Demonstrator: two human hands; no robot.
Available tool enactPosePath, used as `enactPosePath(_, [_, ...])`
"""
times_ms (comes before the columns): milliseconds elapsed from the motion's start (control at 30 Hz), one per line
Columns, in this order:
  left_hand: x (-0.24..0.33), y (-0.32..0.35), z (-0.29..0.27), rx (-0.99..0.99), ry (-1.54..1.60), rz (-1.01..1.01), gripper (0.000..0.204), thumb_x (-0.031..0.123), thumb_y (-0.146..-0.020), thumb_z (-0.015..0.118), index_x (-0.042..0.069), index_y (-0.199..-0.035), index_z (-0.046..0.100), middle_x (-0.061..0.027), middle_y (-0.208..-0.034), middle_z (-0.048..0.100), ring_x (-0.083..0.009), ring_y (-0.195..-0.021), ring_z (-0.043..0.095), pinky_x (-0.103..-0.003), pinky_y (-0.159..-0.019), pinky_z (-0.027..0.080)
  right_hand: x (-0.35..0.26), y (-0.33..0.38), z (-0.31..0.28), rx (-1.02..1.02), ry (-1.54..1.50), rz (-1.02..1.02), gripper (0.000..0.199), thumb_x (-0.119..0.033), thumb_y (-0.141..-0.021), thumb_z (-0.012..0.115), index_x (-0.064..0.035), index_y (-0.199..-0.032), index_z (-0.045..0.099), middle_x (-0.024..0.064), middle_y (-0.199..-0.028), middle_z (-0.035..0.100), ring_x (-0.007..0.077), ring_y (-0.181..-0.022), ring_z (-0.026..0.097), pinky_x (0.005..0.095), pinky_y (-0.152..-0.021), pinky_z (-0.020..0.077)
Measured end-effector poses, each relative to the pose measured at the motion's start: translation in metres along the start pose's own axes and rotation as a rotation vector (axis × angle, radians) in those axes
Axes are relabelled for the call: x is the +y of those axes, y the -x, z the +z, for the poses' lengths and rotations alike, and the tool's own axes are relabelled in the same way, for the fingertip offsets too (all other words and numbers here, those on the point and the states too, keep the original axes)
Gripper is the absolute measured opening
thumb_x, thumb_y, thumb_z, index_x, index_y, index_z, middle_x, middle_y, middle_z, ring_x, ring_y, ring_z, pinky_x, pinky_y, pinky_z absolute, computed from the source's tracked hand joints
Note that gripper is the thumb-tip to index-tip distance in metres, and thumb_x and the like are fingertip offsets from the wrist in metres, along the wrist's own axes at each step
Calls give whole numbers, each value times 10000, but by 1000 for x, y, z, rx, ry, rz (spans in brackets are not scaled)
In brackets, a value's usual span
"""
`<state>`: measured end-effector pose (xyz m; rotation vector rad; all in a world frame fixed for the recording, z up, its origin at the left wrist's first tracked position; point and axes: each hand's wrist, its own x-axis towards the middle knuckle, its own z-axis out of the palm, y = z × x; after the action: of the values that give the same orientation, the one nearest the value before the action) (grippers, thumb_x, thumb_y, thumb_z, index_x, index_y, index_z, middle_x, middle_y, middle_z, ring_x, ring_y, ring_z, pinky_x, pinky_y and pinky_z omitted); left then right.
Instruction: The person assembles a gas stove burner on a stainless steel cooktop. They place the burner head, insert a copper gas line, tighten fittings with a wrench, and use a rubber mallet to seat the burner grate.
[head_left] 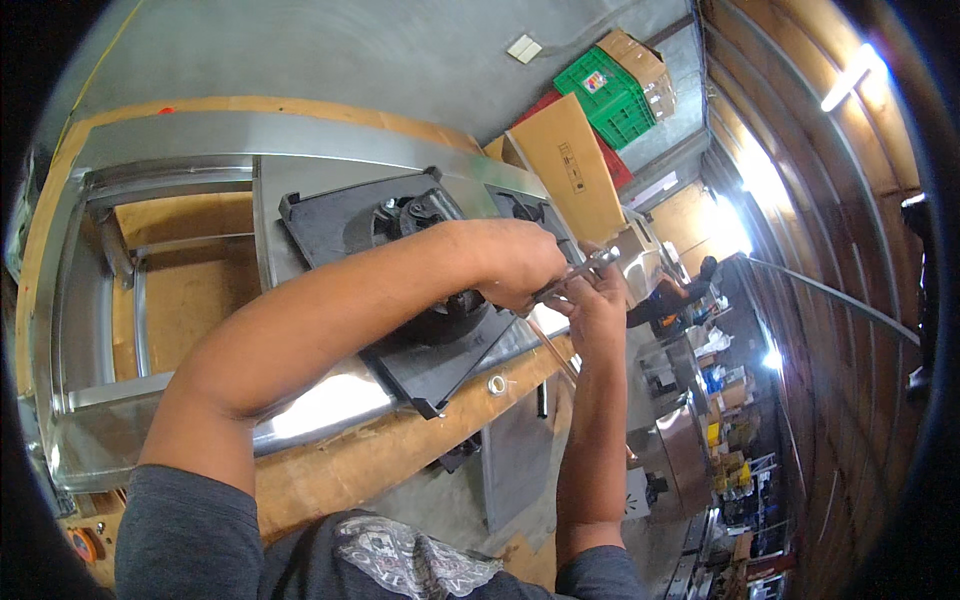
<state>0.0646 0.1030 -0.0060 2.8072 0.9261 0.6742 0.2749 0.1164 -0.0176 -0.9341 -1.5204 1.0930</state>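
My left hand (pixel 522 266) is closed in a fist near the right end of the steel stove frame. A silvery metal wrench (pixel 575 276) slants between my hands, its head pointing up and right. Around its shaft curl the fingers of my right hand (pixel 597 305); part of the grip is hidden. Just below both hands a copper tube (pixel 552 347) runs down to the right. Under my left forearm lies a black square burner plate (pixel 440 362) with a round dark burner (pixel 420 212), partly covered by the arm.
The steel frame (pixel 160 128) has an open rectangular bay at left and rests on a wooden bench (pixel 350 475). A small white ring-shaped roll (pixel 497 385) sits on the bench edge. Behind stand a cardboard box (pixel 565 165) and green crates (pixel 600 95). Another person (pixel 672 298) works farther off.
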Motion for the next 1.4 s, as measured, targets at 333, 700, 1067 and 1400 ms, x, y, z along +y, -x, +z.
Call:
enactPosePath(333, [-4,-6,0,-54,-23,-19,139,179,-769,724,71,-856,710,-185,-823,702,-379,-823,686,-480,-737,536,-12,14,-6,123,211,-137,475,-57,-920,641,15,-1341,432,163,-1012,660,218,-885,677,347,-694,600])
enactPosePath(700, [-11,-3,1,-7,-18,1,164,197,-762,735,84,-881,720,-184,-846,711,-384,-833,692,-484,-744,542,20,82,28,-73,760,-805,218,78,-884,656,-19,-1051,556,156,-1016,697,252,-1007,689,358,-857,553])
enactPosePath(1067, [8,-9,1,-45,-101,-31,152,104,-694,704,21,-819,728,-217,-851,713,-389,-833,701,-471,-743,561,34,83,40,-234,1041,-957,293,115,-628,591,-11,-880,671,150,-952,678,373,-960,676,435,-847,560])
enactPosePath(1400, [12,-7,-5,-83,-99,-29,204,93,-728,696,40,-920,740,-190,-932,724,-367,-944,699,-447,-822,559,35,76,25,34,1004,-938,990,-102,-620,845,-49,-1454,314,272,-1405,442,433,-1235,522,494,-1006,477])
